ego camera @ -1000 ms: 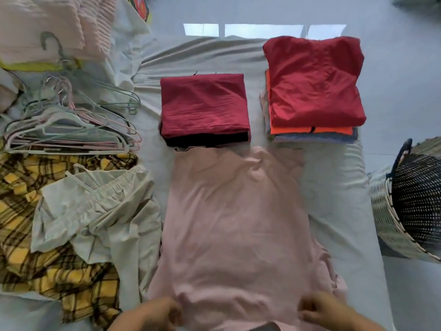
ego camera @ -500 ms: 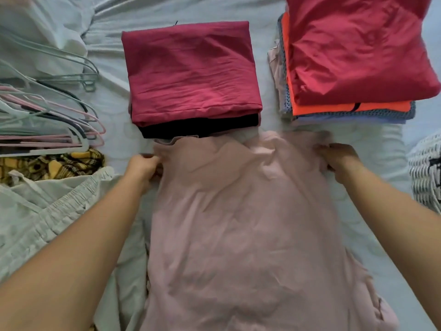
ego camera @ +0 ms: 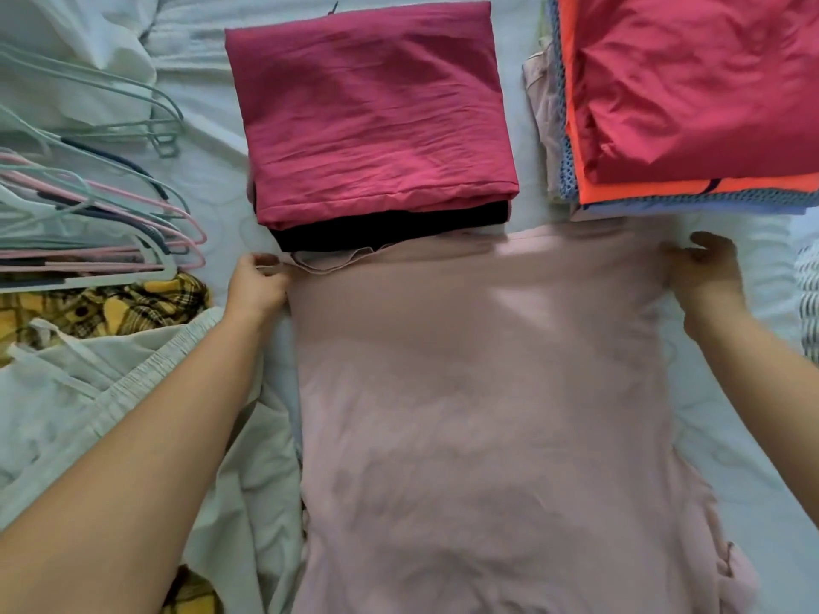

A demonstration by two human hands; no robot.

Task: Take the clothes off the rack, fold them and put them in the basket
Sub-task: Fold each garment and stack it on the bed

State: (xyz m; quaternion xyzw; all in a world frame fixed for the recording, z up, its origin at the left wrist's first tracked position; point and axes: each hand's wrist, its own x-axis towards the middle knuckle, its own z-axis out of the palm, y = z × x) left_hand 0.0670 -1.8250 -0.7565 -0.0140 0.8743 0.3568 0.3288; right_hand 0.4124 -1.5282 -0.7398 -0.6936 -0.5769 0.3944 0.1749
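A pale pink garment (ego camera: 478,392) lies flat and lengthwise on the white bed sheet (ego camera: 731,436). My left hand (ego camera: 257,285) pinches its far left corner, where a thin hem edge is lifted. At the far right corner my right hand (ego camera: 704,277) holds the fabric edge with curled fingers. Just beyond the garment sits a folded stack with a magenta piece (ego camera: 372,117) on top of a black one. A second folded stack topped with a red piece (ego camera: 700,82) stands at the far right. Only a sliver of the woven basket (ego camera: 809,299) shows at the right edge.
Several plastic hangers (ego camera: 88,223) lie in a pile at the left. Near them lie an unfolded yellow plaid garment (ego camera: 133,303) and pale white-green trousers (ego camera: 88,392) under my left forearm.
Both hands went from the garment's near edge to its far corners. Since half a second ago they have drawn the corners outward, and the top of the fabric lies flatter.
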